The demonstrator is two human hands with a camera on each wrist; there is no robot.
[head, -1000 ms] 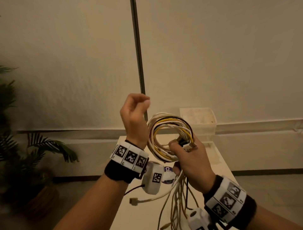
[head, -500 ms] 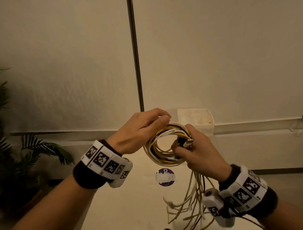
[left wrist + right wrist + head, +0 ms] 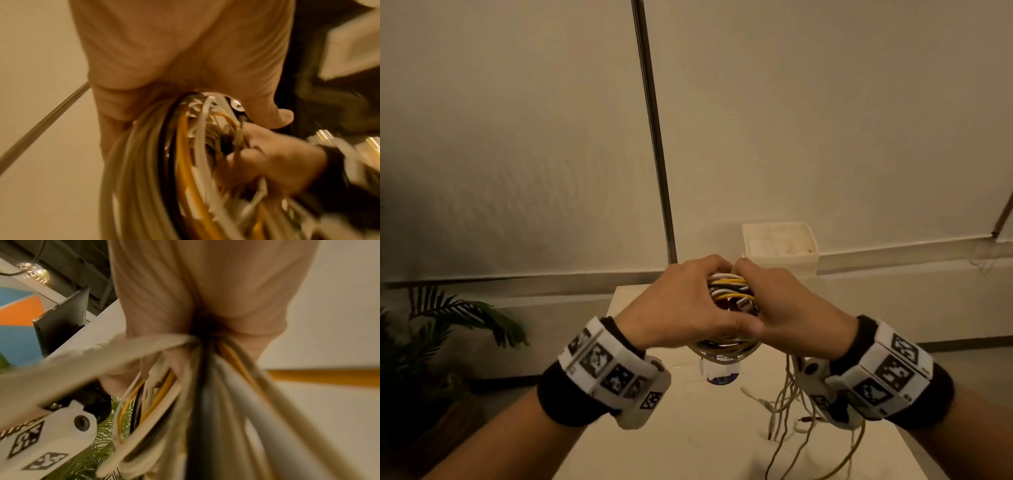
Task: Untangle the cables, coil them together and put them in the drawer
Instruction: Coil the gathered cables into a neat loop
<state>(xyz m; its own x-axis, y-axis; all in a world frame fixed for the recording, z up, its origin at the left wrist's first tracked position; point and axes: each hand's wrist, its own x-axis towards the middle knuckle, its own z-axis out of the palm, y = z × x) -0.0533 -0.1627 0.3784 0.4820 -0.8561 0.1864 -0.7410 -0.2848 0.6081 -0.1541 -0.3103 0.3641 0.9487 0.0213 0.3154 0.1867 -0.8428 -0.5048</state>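
Both hands, the left hand (image 3: pixel 681 305) and the right hand (image 3: pixel 791 308), have now closed together around the coiled cables (image 3: pixel 729 291) above the table (image 3: pixel 688 428), so coiling looks nearly finished, loose ends (image 3: pixel 787 404) dangling.

Head view looks forward-down from above; both wrist views sit close, sharing the cable coil (image 3: pixel 727 291).

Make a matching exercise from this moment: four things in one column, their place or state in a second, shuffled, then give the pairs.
Things:
1. coil of white, yellow and black cables
2. loose cable ends
3. white open-topped plastic box
4. green potted plant

Places or states:
A. at the far end of the white table
B. at the left edge, beside the table
C. gripped between the left hand and right hand
D. dangling below the right hand

Pairs: 1-C, 2-D, 3-A, 4-B
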